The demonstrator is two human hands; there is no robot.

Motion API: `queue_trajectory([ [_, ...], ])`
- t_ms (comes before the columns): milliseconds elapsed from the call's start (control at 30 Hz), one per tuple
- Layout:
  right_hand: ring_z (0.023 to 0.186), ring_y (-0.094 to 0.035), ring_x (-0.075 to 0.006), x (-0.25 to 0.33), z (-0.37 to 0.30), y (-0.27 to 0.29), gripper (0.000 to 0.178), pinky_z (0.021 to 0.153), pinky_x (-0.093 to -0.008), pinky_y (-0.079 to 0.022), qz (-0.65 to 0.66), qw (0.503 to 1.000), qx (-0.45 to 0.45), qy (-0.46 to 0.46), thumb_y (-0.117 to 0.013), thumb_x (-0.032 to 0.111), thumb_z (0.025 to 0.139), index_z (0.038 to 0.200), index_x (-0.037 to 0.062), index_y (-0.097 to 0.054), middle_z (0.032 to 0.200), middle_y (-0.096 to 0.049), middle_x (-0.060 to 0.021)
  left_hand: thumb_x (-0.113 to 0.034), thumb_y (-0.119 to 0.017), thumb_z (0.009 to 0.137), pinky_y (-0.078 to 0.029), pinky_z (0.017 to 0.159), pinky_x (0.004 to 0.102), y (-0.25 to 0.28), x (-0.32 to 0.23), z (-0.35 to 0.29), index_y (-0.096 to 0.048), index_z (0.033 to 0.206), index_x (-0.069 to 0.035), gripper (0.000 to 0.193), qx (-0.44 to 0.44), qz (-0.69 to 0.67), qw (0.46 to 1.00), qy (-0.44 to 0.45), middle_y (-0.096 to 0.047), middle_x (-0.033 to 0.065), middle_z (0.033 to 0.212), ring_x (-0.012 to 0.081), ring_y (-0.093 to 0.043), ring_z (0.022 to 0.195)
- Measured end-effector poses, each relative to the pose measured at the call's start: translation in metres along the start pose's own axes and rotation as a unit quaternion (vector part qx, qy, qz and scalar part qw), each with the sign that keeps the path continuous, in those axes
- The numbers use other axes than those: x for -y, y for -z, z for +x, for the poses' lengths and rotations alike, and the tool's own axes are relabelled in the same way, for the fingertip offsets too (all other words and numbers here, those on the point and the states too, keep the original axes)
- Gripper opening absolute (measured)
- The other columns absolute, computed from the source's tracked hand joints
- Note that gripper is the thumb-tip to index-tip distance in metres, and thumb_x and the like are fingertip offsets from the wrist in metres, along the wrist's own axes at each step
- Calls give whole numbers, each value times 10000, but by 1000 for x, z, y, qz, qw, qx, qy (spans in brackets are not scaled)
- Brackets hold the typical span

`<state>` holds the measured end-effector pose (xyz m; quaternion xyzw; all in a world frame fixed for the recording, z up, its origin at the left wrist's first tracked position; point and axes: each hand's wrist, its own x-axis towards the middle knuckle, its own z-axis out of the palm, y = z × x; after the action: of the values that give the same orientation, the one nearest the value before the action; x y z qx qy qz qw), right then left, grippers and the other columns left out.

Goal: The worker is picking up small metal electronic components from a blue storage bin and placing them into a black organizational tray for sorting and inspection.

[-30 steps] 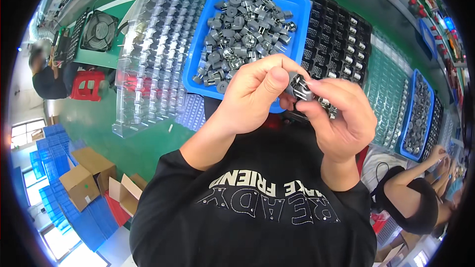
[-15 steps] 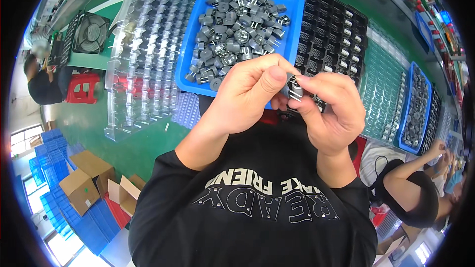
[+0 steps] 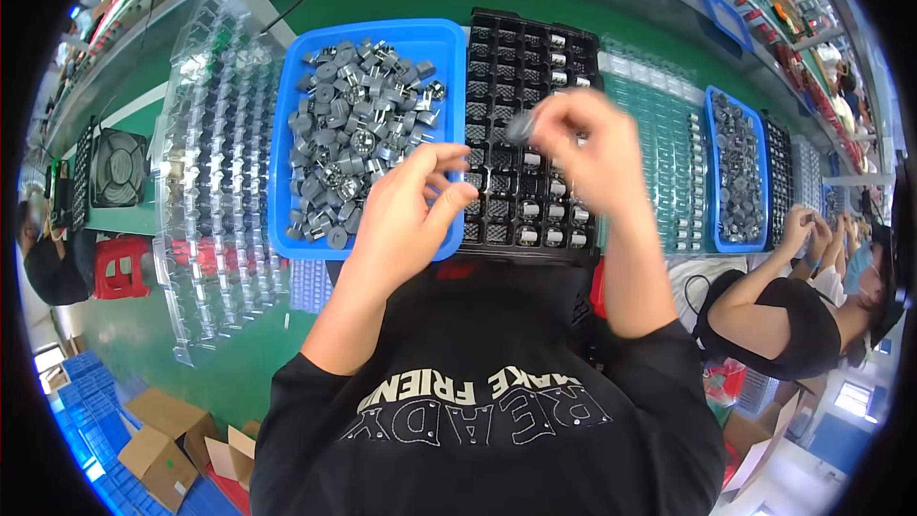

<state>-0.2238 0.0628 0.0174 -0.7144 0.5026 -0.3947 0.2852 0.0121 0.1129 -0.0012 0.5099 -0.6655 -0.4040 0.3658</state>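
Note:
Over the black compartment tray [image 3: 497,162] my right hand [image 3: 600,153], smeared by motion, pinches a small dark grey plug-like part [image 3: 519,128] between thumb and fingers. My left hand [image 3: 396,215] hovers at the right edge of the blue bin [image 3: 279,172]. Its fingers are bent and apart, with nothing seen between them. Inside the bin lies a heap of grey round parts [image 3: 358,124] with metal pins. Several cells of the black tray, mostly toward its right side and near end, hold silver-and-white parts [image 3: 528,235].
A stack of clear plastic trays [image 3: 215,182] leans left of the bin. To the right lie clear trays [image 3: 650,153] and a second blue bin [image 3: 712,172] of grey parts. A co-worker [image 3: 793,325] sits at the right. Cardboard boxes [image 3: 162,435] and a red stool [image 3: 122,268] are at the left.
My hands, together at the grey part before, have separated. The right has carried the part over the black tray; the left has lowered beside the bin. The view has shifted.

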Motion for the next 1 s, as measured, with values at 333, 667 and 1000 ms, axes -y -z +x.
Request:
queue_trajectory([
  [333, 932, -632, -401, -135, 76, 39, 84, 817, -479, -514, -374, 927, -27, -23, -659, 93, 831, 907, 76, -689, 923, -622, -164, -90, -740, 779, -505, 885, 457, -16, 27, 16, -681, 1047, -33, 280, -29, 373, 924, -81, -615, 117, 1112, 336, -617, 1016],
  [667, 999, -708, -345, -193, 15, 192, 407, 894, -430, -542, -468, 812, -111, -331, -831, 320, 737, 1028, 51, -740, 1037, -739, -185, 3, -731, 822, -537, 759, 334, 2, 16, 16, -664, 1131, -24, 317, -24, 214, 977, 2, -663, 109, 947, 227, -662, 808],
  [1000, 1038, -693, -334, -251, -18, 217, 304, 910, -424, -532, -427, 857, -134, -255, -662, 295, 829, 1043, 92, -735, 1063, -739, -156, -166, -483, 1071, -532, 864, 285, 20, 19, 3, -608, 1338, -11, 334, 3, -267, 963, 21, -653, 84, 1216, 118, -632, 946],
])
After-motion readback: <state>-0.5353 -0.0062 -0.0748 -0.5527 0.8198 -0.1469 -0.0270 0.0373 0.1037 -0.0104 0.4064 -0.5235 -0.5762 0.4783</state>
